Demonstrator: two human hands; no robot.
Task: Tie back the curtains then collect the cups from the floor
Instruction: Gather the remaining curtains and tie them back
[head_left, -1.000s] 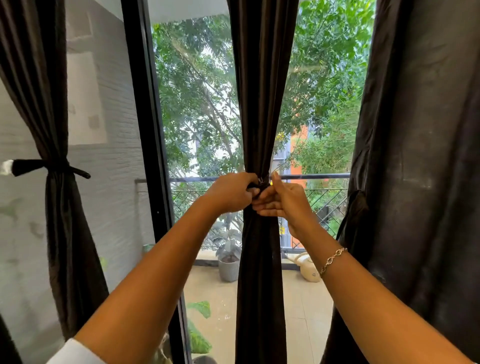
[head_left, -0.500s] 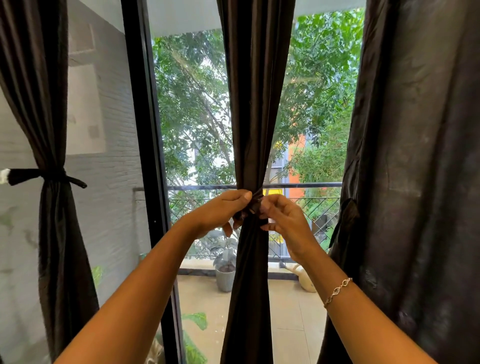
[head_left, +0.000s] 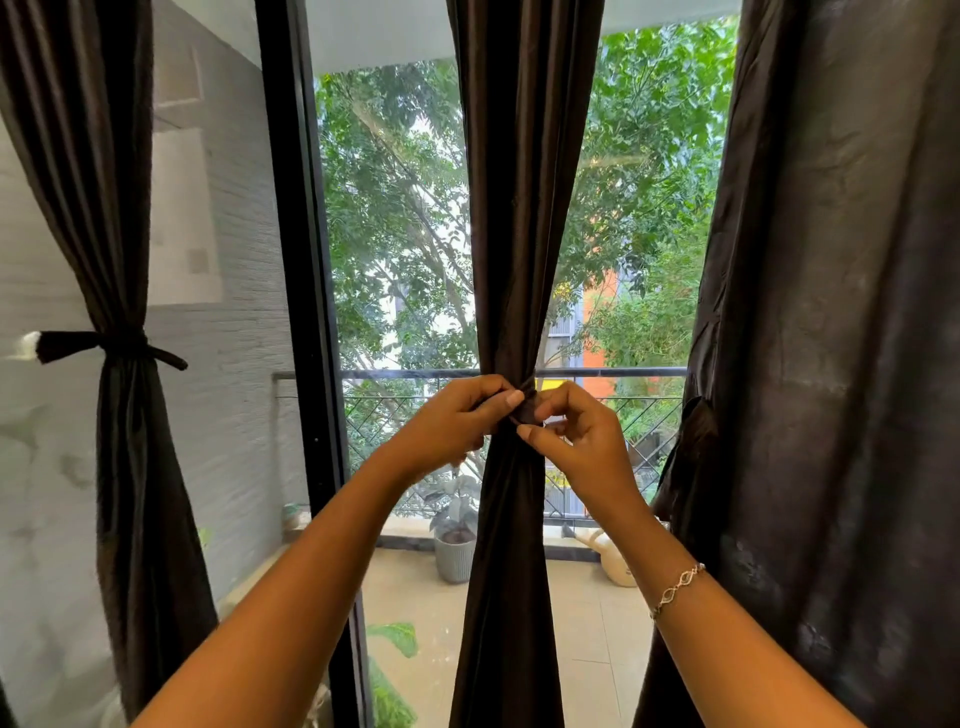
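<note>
1. The middle curtain (head_left: 519, 208) hangs before the glass, cinched at its waist by a dark tie (head_left: 525, 410).
2. The left hand (head_left: 457, 423) and right hand (head_left: 582, 441) meet there, and each grip pinches the tie with curled fingers.
3. The left curtain (head_left: 124, 467) is already bound by a band (head_left: 104, 345). The right curtain (head_left: 831, 364) hangs loose.
4. Past the black door frame (head_left: 301, 260), a tiled balcony floor (head_left: 415, 597) carries a potted plant (head_left: 454, 551) and a watering can (head_left: 613, 561), both beside the railing (head_left: 405, 374).

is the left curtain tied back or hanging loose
Tied back. A dark tie cinches the left curtain into a narrow waist, and the fabric flares above and below it.
</note>
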